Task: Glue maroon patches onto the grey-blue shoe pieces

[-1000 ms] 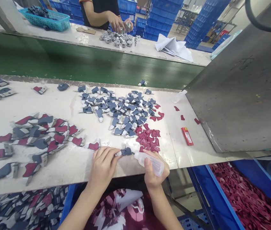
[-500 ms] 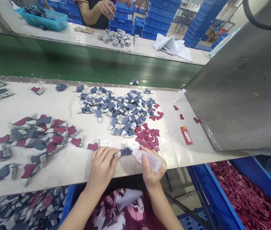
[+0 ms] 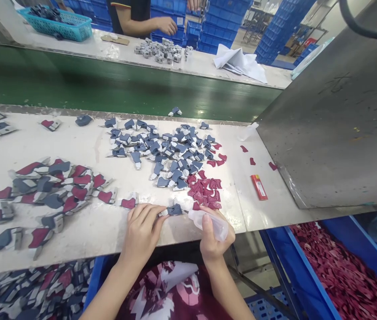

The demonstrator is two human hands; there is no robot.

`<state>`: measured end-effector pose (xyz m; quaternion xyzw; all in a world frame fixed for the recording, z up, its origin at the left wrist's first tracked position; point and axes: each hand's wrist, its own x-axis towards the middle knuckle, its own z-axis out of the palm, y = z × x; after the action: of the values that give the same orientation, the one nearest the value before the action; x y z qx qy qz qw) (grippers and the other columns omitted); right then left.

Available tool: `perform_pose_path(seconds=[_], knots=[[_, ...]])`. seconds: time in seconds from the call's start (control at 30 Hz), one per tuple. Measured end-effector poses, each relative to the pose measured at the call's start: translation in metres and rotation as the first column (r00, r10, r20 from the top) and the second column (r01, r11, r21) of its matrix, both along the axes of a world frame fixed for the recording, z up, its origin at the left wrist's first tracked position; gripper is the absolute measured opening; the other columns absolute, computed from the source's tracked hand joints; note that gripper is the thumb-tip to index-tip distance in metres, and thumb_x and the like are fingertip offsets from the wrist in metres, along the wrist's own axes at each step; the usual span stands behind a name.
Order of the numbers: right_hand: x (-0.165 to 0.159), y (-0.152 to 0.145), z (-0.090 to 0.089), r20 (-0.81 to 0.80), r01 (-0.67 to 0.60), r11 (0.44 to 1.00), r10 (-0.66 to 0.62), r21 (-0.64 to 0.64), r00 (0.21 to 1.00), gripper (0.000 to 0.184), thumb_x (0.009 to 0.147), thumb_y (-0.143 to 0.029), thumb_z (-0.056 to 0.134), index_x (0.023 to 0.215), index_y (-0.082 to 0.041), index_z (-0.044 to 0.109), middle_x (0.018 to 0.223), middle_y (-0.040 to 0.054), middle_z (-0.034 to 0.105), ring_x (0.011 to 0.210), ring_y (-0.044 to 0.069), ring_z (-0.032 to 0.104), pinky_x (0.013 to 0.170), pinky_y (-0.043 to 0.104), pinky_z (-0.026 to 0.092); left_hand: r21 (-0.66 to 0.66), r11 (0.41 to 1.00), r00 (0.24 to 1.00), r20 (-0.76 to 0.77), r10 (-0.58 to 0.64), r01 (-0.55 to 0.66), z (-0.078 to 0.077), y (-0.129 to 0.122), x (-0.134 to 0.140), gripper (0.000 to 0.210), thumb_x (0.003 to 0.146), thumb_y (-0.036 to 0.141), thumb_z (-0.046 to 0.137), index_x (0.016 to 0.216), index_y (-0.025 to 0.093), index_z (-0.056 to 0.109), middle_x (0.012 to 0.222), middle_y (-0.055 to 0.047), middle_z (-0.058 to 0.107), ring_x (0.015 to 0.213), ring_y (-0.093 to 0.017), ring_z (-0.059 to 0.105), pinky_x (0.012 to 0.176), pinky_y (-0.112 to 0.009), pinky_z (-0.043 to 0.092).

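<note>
My left hand pinches a small dark blue and white plastic part low over the table's near edge. In my right hand is a translucent squeeze bottle, tilted so its thin nozzle points left at that part, with a small gap between. Just beyond the bottle lies a heap of small maroon inserts. Farther back spreads a pile of blue and white parts. To the left rests a group of similar parts, many showing maroon inserts.
A red lighter lies right of the maroon heap, near a metal panel. Below the table, blue bins hold maroon pieces and finished-looking parts. Across the green conveyor belt, a co-worker's hand hovers near grey parts.
The bottle has shifted slightly right, away from the part in my left hand. On the green belt, a lone blue part has moved left. The co-worker's hand has lowered toward the grey parts.
</note>
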<state>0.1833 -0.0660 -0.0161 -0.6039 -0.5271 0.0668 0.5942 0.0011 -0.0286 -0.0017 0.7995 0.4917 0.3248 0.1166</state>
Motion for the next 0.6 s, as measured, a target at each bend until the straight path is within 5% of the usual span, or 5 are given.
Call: perform_pose_path(seconds=[0.6], knots=[[-0.0015,0.0024,0.0050,-0.058,-0.103,0.994,0.104,0.020,0.993,0.015,0.086,-0.021,0.062,0.095,-0.020,0.075,0.085,0.0059,0.076,0.076,0.023,0.072,0.069,0.035,0.056,0.021,1.000,1.000,0.007,-0.005,0.005,0.0001,0.0001,0.0010,0.009,0.093,0.015,0.062,0.101,0.019,0.061,0.092,-0.004,0.071,0.092,-0.022,0.059,0.083,-0.037,0.040]])
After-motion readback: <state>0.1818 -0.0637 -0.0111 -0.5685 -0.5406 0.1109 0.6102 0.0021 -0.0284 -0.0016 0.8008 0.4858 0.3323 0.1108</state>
